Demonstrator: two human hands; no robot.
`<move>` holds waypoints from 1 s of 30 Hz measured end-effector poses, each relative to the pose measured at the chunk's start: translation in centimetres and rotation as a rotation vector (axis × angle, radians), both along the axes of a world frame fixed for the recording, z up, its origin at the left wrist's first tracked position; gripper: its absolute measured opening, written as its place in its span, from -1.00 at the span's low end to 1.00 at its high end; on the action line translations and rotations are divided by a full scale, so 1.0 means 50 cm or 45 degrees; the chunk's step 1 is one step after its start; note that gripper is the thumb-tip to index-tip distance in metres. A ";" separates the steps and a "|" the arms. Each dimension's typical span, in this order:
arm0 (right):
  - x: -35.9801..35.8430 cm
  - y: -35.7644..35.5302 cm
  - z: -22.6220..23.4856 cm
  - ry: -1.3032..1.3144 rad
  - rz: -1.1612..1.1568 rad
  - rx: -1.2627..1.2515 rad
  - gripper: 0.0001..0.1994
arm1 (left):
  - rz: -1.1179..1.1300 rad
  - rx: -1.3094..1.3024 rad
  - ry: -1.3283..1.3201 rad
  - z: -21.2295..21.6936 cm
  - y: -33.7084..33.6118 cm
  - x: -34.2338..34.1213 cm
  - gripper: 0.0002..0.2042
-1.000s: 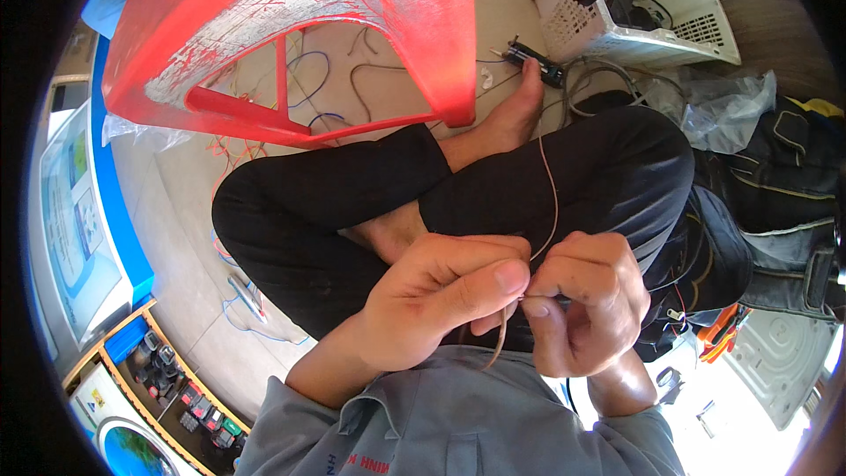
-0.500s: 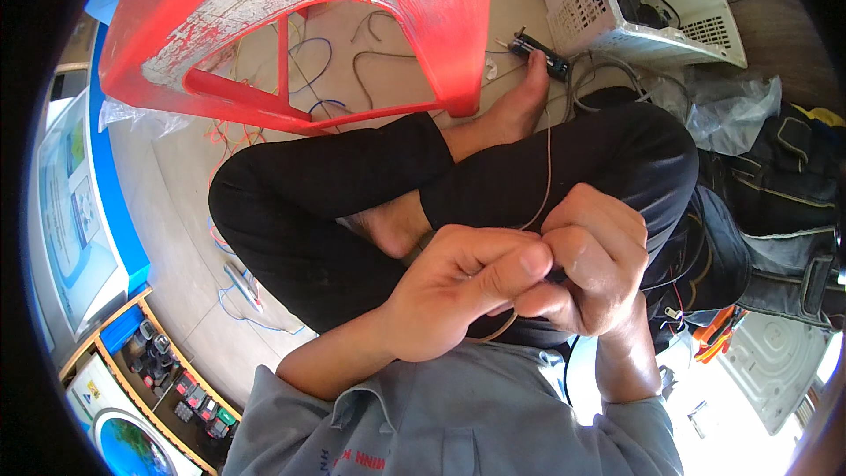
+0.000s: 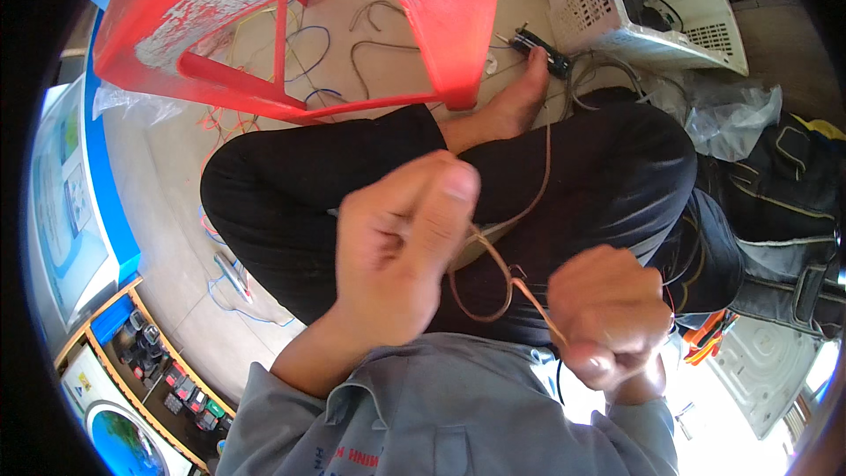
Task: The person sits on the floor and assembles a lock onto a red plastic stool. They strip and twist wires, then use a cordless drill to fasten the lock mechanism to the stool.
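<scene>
Above my crossed legs, my left hand (image 3: 401, 242) is closed round a thin brown wire (image 3: 529, 211), thumb on top. Lower and to the right, my right hand (image 3: 612, 313) is a fist on the same wire. Between the hands the wire makes a loose loop, and a brighter, copper-coloured stretch runs from it into my right fist. From the left hand's side the wire also curves up over my right leg toward my foot. The parts inside both fists are hidden.
A scuffed red plastic stool (image 3: 467, 26) stands ahead, with loose wires on the floor beneath. A black tool (image 3: 539, 51) lies by my foot, near a white crate (image 3: 679, 57). A clear plastic bag (image 3: 731, 119) and a dark tool bag (image 3: 784, 203) are at the right.
My hands were together, fingertips meeting. Now they are apart: the left has moved up and left, the right down and slightly right, with wire showing between them.
</scene>
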State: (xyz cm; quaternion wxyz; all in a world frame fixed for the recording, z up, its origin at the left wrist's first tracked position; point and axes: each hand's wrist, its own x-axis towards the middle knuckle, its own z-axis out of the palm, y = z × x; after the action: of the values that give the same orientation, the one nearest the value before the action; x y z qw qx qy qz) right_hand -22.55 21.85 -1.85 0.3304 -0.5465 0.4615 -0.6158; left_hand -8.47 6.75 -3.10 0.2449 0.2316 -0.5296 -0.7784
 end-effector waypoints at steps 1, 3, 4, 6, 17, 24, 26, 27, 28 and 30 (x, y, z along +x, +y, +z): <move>0.001 0.006 0.007 -0.100 0.030 -0.018 -0.60 | 0.093 0.020 -0.056 -0.002 -0.005 0.008 -0.64; 0.008 0.014 0.019 -0.341 0.054 -0.073 -0.57 | 0.191 -0.029 -0.074 -0.015 -0.022 0.024 -0.61; 0.009 0.017 0.027 -0.509 0.027 -0.138 -0.56 | 0.295 -0.029 -0.107 -0.023 -0.026 0.033 -0.61; 0.005 0.022 0.037 -0.800 0.011 -0.154 -0.51 | 0.511 -0.031 -0.153 -0.042 -0.037 0.052 -0.59; -0.039 0.026 0.079 -1.606 -0.227 -0.513 -0.50 | 1.290 -0.338 -0.389 -0.117 -0.206 0.276 -0.59; -0.087 0.022 0.110 -1.586 -0.349 -0.497 -0.53 | 1.407 -0.506 -0.540 -0.097 -0.269 0.363 -0.54; -0.087 0.024 0.118 -1.600 -0.398 -0.515 -0.54 | 1.379 -0.575 -0.473 -0.085 -0.274 0.366 -0.53; -0.087 0.025 0.120 -1.608 -0.407 -0.535 -0.55 | 1.438 -0.533 -0.529 -0.078 -0.277 0.364 -0.53; -0.088 0.027 0.121 -1.607 -0.381 -0.556 -0.56 | 1.451 -0.548 -0.531 -0.069 -0.280 0.362 -0.53; -0.096 0.029 0.110 -1.297 -0.389 -0.528 -0.56 | 1.485 -0.509 -0.427 -0.050 -0.284 0.352 -0.54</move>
State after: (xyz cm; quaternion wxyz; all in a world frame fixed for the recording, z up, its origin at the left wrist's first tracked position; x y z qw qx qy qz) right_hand -27.35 23.31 3.62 0.3042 -0.1613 0.1872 -0.9200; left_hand 9.14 -7.47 -5.61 0.5808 0.5502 -0.4826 -0.3564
